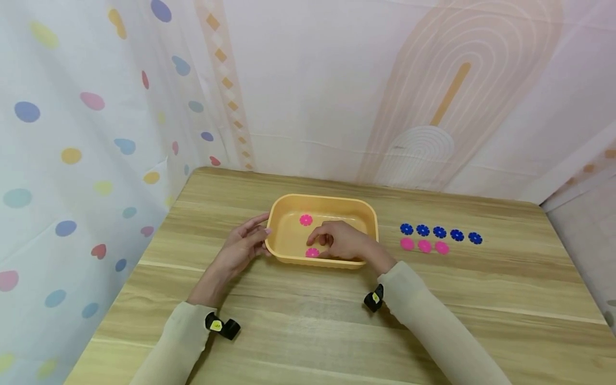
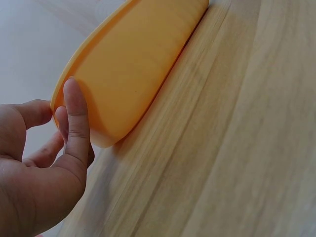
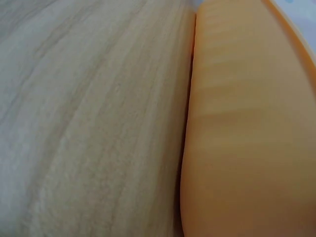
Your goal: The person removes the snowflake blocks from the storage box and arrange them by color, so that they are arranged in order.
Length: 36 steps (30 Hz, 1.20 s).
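A yellow-orange plastic tray [image 1: 276, 235] with rounded corners sits on the table. My left hand [image 1: 240, 246] holds its left end, the thumb at the rim and the fingers against the outer wall; the left wrist view shows this hand [image 2: 49, 153] gripping the tray [image 2: 123, 74] close up. Inside the tray, my right hand [image 1: 344, 239] reaches down with bent fingers and a gap between finger and thumb. Beside its thumb lies a pink flower-shaped disc [image 1: 312, 253]; farther back lies another pink disc [image 1: 306, 220]. The right wrist view shows only the tray's outer wall [image 3: 247, 128] and wood.
Right of the tray, several blue flower-shaped discs [image 1: 439, 232] form a row on the wooden table [image 1: 308, 321]. Three pink discs [image 1: 424, 246] make a shorter row in front of them. Patterned curtains [image 1: 308, 96] hang behind and left of the table.
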### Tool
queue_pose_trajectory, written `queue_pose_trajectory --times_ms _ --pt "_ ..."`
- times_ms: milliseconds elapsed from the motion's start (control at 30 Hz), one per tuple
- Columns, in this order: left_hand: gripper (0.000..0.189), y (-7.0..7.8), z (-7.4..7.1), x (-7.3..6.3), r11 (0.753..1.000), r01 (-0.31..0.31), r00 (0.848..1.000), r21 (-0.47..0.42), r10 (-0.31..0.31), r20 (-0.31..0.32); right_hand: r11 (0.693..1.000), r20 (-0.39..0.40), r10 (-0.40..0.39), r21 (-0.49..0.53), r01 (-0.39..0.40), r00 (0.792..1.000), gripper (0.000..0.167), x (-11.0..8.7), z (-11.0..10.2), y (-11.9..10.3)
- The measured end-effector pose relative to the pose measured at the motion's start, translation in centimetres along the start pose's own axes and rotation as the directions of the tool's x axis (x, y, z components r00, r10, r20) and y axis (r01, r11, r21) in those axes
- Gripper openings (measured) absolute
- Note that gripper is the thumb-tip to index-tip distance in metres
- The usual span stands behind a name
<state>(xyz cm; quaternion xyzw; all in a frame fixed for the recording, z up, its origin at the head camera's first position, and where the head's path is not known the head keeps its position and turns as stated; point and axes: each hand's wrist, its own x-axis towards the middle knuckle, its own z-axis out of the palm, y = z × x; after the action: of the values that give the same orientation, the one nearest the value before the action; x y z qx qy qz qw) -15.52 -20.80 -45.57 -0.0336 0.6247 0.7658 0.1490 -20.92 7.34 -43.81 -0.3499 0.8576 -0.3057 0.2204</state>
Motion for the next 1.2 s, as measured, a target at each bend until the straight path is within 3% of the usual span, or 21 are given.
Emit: queue_pose_trajectory --times_ms 667,1200 --pt "0.058 0.11 0.08 -0.02 1.0 0.01 1.0 -0.005 -0.01 -0.008 0.998 -0.042 0.002 -0.055 -0.005 0.999 0.014 0.07 0.17 0.13" --pt "0.058 0.06 0.02 -0.08 1.0 0.015 1.0 0.001 -0.015 -0.011 0.99 -0.057 0.02 0.137 -0.012 0.998 0.005 0.04 0.19 0.52"
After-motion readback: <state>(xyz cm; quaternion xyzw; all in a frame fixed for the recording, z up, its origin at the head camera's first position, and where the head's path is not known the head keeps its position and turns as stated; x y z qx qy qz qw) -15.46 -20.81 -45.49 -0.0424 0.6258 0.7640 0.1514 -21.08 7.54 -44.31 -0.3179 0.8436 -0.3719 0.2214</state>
